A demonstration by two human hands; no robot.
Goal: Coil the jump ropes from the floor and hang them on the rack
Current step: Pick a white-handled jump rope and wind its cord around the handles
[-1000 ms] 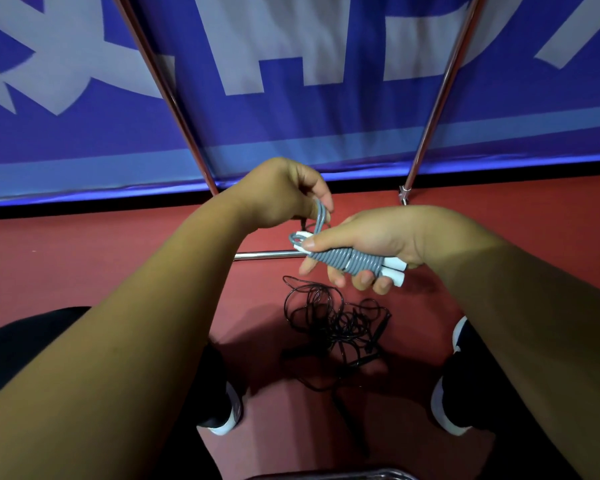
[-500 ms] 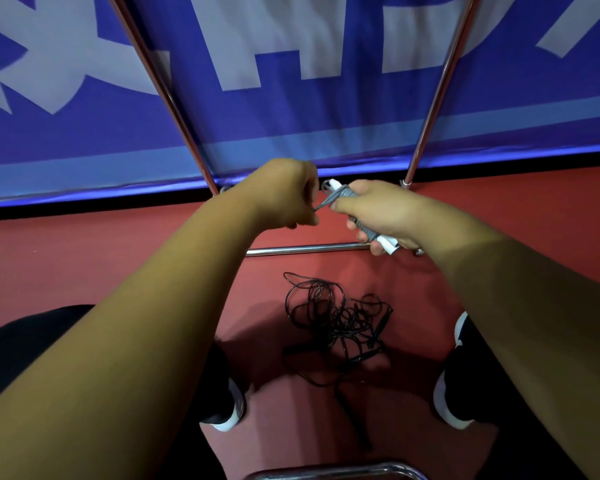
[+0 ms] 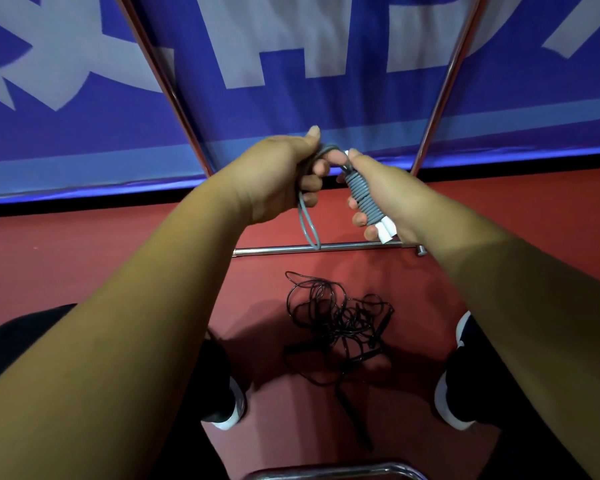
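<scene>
Left hand (image 3: pixel 278 178) hides part of grey rope (image 3: pixel 362 195) (loop dangles).

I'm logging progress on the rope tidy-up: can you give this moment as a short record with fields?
left hand: grips the loose loop of the grey jump rope
right hand: holds its coils, wound round the white handles
black jump rope: tangled on the red floor, untouched
rack: metal bars beyond the hands
stage: coiling the grey rope, not yet hung
</scene>
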